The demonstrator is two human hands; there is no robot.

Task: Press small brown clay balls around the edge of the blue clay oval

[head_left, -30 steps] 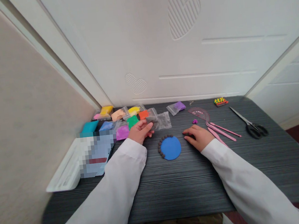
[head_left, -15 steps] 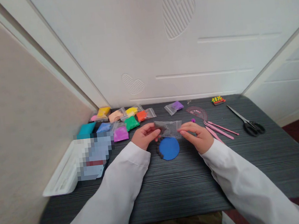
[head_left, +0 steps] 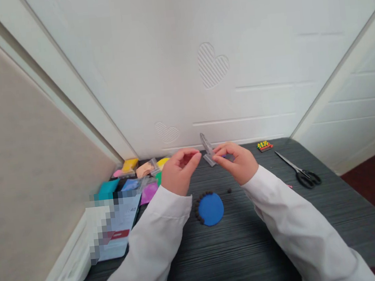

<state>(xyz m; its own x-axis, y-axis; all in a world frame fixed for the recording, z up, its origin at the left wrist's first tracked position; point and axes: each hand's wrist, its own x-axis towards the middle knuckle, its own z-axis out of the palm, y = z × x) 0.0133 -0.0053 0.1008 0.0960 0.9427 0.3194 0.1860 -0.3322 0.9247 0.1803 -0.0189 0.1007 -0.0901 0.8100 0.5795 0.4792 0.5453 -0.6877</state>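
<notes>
My right hand [head_left: 234,160] pinches a clear plastic zip bag [head_left: 206,144] by its lower end, and the bag stands up narrow and edge-on. To its left my left hand [head_left: 181,170] is raised at the same height, thumb and forefinger brought together; anything between them is too small to make out. Below the hands a flat blue disc [head_left: 211,209] lies on the dark table, with small dark balls [head_left: 198,200] lined along its left and upper rim. One loose dark ball [head_left: 229,190] rests right of the disc.
Bags of coloured clay [head_left: 149,193], a pale blue package [head_left: 124,227] and a white tray [head_left: 70,255] lie at left. Black-handled scissors [head_left: 307,178] and a small bright-coloured piece [head_left: 264,146] are at right. A white panel [head_left: 167,71] closes off the back.
My hands have parted: the left has let go of the bag, which the right has turned from flat to upright. The loose ball now shows. The view has tilted up.
</notes>
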